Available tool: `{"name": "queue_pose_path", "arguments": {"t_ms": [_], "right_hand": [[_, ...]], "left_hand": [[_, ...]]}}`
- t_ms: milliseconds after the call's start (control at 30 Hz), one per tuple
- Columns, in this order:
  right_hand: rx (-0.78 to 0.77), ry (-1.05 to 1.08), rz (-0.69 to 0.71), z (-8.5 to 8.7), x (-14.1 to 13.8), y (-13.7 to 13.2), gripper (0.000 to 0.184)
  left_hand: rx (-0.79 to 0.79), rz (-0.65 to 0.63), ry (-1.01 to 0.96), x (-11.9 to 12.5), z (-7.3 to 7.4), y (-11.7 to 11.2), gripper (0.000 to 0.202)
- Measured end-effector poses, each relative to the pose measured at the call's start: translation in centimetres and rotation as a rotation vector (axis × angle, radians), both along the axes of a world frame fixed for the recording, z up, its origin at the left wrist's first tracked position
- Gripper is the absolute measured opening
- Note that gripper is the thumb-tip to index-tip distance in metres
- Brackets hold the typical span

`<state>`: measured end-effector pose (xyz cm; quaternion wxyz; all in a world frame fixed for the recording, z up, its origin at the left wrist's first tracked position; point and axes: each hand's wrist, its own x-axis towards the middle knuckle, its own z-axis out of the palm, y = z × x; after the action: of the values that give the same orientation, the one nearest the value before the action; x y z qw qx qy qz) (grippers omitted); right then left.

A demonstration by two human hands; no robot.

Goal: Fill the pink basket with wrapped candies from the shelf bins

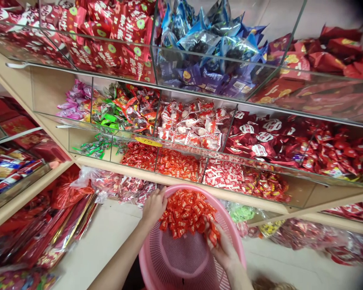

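A pink plastic mesh basket (149,257) is tilted against the low front of the shelves. Small orange-red wrapped candies (184,211) are heaped at its far side, while the near part of its mesh bottom is bare. My left hand (155,204) is closed over the basket's upper left rim. Inside the basket on the right, my right hand (219,243) has its fingers curled round a few of the candies, at the edge of the heap. Just beyond the rim, a shelf bin holds similar orange-red candies (178,164).
Glass-divided bins of wrapped sweets fill the shelves, with blue packets (211,34) and red bags (117,40) on top. A yellow tag (147,141) hangs on a glass front. Bagged sweets (314,237) lie on the floor, and red wrapped goods (48,225) stand left.
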<state>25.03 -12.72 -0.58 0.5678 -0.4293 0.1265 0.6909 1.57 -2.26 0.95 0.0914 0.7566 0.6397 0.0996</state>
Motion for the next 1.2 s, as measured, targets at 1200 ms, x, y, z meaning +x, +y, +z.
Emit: {"name": "queue_pose_path", "arguments": {"t_ms": [1200], "right_hand": [[-0.035, -0.159, -0.081, -0.5, 0.4, 3.8, 0.011]], "left_hand": [[-0.021, 0.016, -0.016, 0.0, 0.1, 0.0, 0.044]]}}
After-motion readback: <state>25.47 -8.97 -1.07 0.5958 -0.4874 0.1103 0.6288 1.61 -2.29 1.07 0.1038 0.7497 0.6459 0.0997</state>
